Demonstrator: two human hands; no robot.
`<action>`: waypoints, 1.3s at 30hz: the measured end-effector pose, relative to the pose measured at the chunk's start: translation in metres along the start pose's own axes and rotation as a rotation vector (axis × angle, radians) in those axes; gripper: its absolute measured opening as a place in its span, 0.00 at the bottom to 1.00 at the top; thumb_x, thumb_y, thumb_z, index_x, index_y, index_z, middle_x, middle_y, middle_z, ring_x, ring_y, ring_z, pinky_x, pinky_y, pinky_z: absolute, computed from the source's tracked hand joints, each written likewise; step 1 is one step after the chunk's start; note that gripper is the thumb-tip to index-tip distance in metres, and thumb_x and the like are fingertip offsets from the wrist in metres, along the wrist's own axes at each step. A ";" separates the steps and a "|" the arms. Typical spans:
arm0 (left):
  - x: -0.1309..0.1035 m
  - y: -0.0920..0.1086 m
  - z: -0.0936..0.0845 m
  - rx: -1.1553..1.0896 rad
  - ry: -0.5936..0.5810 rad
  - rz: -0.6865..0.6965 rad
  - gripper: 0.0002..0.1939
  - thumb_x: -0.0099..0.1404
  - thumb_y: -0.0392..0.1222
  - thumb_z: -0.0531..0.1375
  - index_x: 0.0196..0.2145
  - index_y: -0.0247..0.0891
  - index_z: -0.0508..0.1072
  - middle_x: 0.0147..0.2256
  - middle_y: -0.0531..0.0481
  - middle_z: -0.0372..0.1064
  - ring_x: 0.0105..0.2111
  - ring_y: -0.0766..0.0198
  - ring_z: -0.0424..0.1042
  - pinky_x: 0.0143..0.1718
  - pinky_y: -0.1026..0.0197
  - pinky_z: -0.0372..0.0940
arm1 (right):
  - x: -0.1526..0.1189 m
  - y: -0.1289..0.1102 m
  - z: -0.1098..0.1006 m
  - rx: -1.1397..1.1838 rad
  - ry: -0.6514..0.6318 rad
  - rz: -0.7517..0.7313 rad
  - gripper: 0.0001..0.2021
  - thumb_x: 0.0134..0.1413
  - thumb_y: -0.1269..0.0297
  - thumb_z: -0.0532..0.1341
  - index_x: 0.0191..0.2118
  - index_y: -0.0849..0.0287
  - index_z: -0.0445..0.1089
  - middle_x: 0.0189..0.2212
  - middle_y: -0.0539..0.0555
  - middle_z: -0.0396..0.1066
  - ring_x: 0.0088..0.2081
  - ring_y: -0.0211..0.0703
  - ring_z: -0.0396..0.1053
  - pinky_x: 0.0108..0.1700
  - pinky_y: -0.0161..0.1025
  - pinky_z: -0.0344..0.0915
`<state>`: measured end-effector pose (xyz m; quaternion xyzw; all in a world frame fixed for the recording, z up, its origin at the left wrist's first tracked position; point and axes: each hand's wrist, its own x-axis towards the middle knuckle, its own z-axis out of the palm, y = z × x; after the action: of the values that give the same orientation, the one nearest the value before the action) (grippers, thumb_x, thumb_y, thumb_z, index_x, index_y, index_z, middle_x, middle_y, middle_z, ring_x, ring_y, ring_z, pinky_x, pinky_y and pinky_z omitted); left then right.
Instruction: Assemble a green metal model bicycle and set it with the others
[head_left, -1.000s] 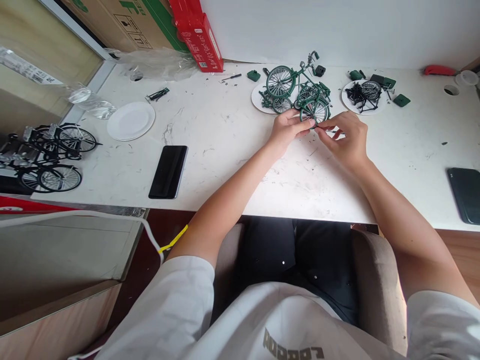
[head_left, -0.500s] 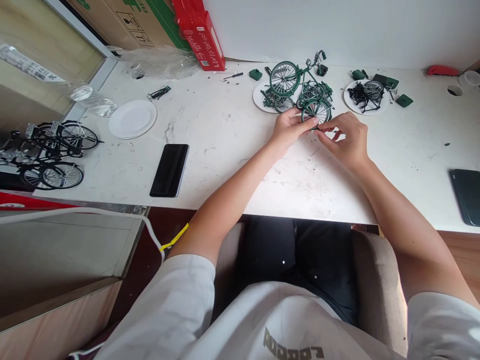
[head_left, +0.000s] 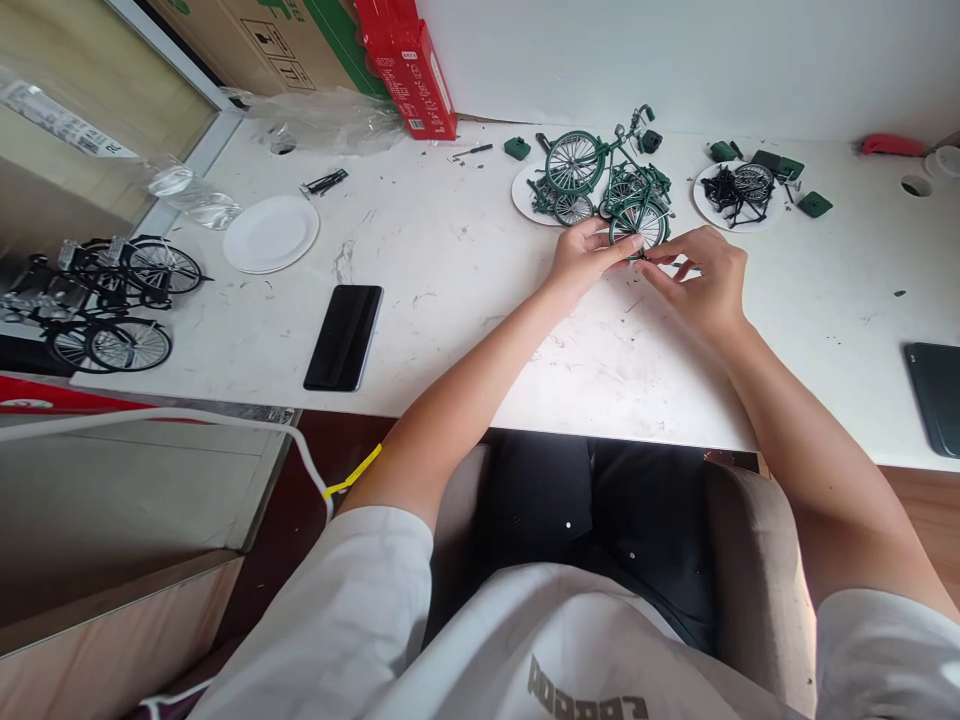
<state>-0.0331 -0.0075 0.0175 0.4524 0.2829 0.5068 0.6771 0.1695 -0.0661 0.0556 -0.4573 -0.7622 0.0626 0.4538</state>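
Head view, looking down: nearest, well below the grip, are a pale shirt (head_left: 525,640) and dark trousers (head_left: 540,500). Farther out is a white table (head_left: 600,350), with a black phone (head_left: 343,338) well left of the grip and nearer the body, and a dark device (head_left: 934,395) far to the right.

Ahead, both hands meet at a green model bicycle (head_left: 609,150). The left hand (head_left: 581,255) clamps the near wheel (head_left: 639,222) between thumb and fingers. The right hand (head_left: 709,275) brings thumb and fingertips close together at the wheel's near edge; whether they pinch a small part cannot be told. A thin item (head_left: 686,267) shows beside those fingers, too small to name.

Little has just changed: the hands keep their places on the wheel while the camera view shifts slightly. That suggests careful work at one small spot, with the bicycle held steady.

Black model bicycles (head_left: 127,345) are far left of the grip. Just beyond it, green parts rest on a plate (head_left: 520,200); to its right, dark parts lie on another plate (head_left: 701,207). Farthest, beyond and left, stands a red box (head_left: 420,85).
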 end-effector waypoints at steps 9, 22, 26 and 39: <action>-0.002 -0.002 0.001 0.029 -0.016 0.017 0.25 0.61 0.51 0.83 0.48 0.40 0.81 0.47 0.47 0.85 0.57 0.49 0.85 0.68 0.41 0.79 | 0.000 -0.002 0.000 -0.008 -0.016 0.079 0.21 0.70 0.33 0.70 0.42 0.44 0.86 0.39 0.58 0.84 0.43 0.61 0.80 0.35 0.59 0.79; -0.004 0.001 0.005 0.173 0.081 -0.002 0.22 0.64 0.53 0.82 0.45 0.41 0.79 0.48 0.45 0.85 0.58 0.47 0.85 0.61 0.45 0.80 | 0.001 -0.002 -0.001 0.001 -0.082 0.040 0.24 0.67 0.32 0.71 0.43 0.48 0.86 0.41 0.61 0.84 0.44 0.62 0.78 0.37 0.59 0.77; -0.004 0.002 0.007 0.182 0.096 0.010 0.22 0.65 0.54 0.81 0.44 0.41 0.79 0.48 0.46 0.86 0.57 0.48 0.85 0.59 0.48 0.80 | 0.000 0.003 0.001 -0.005 -0.089 0.030 0.23 0.69 0.33 0.70 0.45 0.49 0.85 0.39 0.60 0.84 0.43 0.60 0.79 0.34 0.54 0.75; -0.008 0.017 0.014 0.185 0.257 -0.041 0.13 0.72 0.44 0.75 0.47 0.43 0.76 0.57 0.44 0.85 0.57 0.58 0.83 0.49 0.62 0.78 | 0.006 0.014 -0.021 -0.156 -0.469 -0.037 0.11 0.69 0.72 0.65 0.41 0.48 0.85 0.41 0.55 0.85 0.49 0.58 0.77 0.42 0.51 0.69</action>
<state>-0.0314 -0.0182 0.0380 0.4386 0.4216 0.5185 0.6009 0.1934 -0.0602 0.0642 -0.4499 -0.8574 0.0995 0.2291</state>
